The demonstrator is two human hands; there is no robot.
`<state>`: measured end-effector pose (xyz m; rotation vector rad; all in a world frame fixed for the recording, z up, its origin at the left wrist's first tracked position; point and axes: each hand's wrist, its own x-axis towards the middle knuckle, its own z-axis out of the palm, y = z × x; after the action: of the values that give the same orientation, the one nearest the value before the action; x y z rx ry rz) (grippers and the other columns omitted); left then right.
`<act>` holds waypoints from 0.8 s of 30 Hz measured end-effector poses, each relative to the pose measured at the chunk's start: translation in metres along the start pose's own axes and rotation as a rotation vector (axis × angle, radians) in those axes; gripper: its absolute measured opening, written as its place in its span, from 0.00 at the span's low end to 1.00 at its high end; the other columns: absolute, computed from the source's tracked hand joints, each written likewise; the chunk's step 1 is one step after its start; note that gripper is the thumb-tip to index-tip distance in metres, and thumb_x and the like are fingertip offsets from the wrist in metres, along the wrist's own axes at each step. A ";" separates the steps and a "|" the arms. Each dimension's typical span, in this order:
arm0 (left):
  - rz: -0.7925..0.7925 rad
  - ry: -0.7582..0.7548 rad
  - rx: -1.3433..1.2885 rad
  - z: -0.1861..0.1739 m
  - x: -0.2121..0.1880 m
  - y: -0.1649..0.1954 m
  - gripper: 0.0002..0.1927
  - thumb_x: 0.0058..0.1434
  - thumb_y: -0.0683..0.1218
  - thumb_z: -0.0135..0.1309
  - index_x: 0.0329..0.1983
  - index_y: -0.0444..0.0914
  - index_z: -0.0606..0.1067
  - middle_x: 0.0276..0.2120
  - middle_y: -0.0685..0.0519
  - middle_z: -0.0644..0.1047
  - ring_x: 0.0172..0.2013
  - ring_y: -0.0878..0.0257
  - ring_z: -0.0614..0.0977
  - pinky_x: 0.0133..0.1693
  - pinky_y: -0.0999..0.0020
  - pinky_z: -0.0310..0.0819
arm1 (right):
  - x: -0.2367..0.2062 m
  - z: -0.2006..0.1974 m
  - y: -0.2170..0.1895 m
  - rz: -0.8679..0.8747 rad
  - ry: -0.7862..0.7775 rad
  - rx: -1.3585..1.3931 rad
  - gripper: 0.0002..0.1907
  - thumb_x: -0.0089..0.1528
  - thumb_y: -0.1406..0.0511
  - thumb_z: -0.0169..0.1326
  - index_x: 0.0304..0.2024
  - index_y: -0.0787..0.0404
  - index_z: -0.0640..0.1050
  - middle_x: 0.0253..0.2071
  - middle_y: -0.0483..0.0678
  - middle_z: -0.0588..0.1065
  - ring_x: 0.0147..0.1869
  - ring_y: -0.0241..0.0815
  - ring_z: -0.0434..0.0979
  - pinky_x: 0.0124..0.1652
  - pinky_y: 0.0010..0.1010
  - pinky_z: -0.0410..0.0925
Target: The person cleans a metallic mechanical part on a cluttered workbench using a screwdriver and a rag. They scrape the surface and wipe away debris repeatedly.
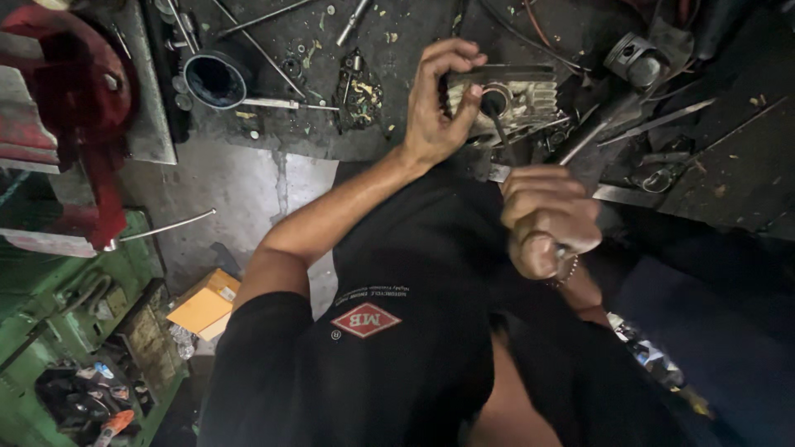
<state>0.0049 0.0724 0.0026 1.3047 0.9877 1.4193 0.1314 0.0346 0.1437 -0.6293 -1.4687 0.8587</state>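
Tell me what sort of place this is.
Most likely a mechanic's or metalwork workshop: a red bench vise on a green stand, loose metal rods and tools on a grimy dark workbench, and a finned grey metal engine part being worked on.

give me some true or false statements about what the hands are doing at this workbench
1. The left hand grips a finned metal engine part. True.
2. The right hand is open and empty. False: its fingers are closed around the handle of a long tool.
3. The tool's tip points at the finned part. True.
4. A blue vise sits at the left. False: the vise is red.
5. A dark round tube lies on the bench. True.
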 end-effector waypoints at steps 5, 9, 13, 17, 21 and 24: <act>-0.006 -0.033 0.110 -0.003 -0.001 0.006 0.10 0.65 0.34 0.56 0.45 0.35 0.69 0.45 0.46 0.75 0.53 0.52 0.83 0.53 0.61 0.83 | -0.010 0.015 0.004 -0.196 0.019 0.004 0.27 0.69 0.61 0.45 0.13 0.54 0.61 0.10 0.40 0.59 0.10 0.36 0.56 0.14 0.31 0.58; 0.110 -0.066 0.050 -0.004 -0.009 0.005 0.11 0.59 0.32 0.57 0.38 0.36 0.68 0.39 0.44 0.75 0.51 0.52 0.82 0.49 0.63 0.82 | -0.028 0.013 0.007 -0.271 -0.043 -0.001 0.24 0.64 0.62 0.50 0.14 0.55 0.59 0.10 0.39 0.58 0.10 0.35 0.54 0.15 0.30 0.56; -0.031 0.042 -0.019 -0.001 0.007 -0.019 0.13 0.60 0.30 0.57 0.38 0.35 0.66 0.39 0.46 0.77 0.52 0.55 0.83 0.47 0.65 0.81 | -0.043 0.002 0.023 -0.468 -0.126 -0.022 0.28 0.66 0.56 0.50 0.13 0.52 0.59 0.11 0.38 0.57 0.12 0.35 0.53 0.18 0.32 0.53; 0.017 0.090 0.023 0.001 0.018 -0.037 0.13 0.60 0.30 0.57 0.39 0.36 0.67 0.37 0.50 0.76 0.51 0.60 0.84 0.52 0.64 0.81 | -0.044 -0.006 0.022 -0.274 -0.097 -0.129 0.25 0.63 0.67 0.51 0.12 0.55 0.58 0.10 0.43 0.58 0.11 0.38 0.56 0.17 0.33 0.55; 0.003 0.022 0.015 0.001 0.008 -0.030 0.11 0.63 0.33 0.58 0.42 0.35 0.68 0.38 0.50 0.75 0.53 0.57 0.83 0.54 0.62 0.81 | -0.029 -0.010 -0.007 -0.046 0.102 0.026 0.27 0.68 0.61 0.49 0.14 0.58 0.62 0.11 0.42 0.58 0.13 0.36 0.55 0.19 0.34 0.54; 0.007 0.027 0.057 0.002 0.005 -0.019 0.10 0.65 0.35 0.57 0.44 0.34 0.68 0.39 0.51 0.74 0.51 0.58 0.83 0.57 0.59 0.79 | -0.013 -0.009 -0.021 -0.007 0.117 0.054 0.21 0.72 0.60 0.44 0.25 0.62 0.65 0.12 0.42 0.59 0.15 0.35 0.56 0.19 0.34 0.55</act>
<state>0.0091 0.0813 -0.0149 1.3345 1.0500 1.4265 0.1435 0.0138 0.1528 -0.6234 -1.3380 0.8393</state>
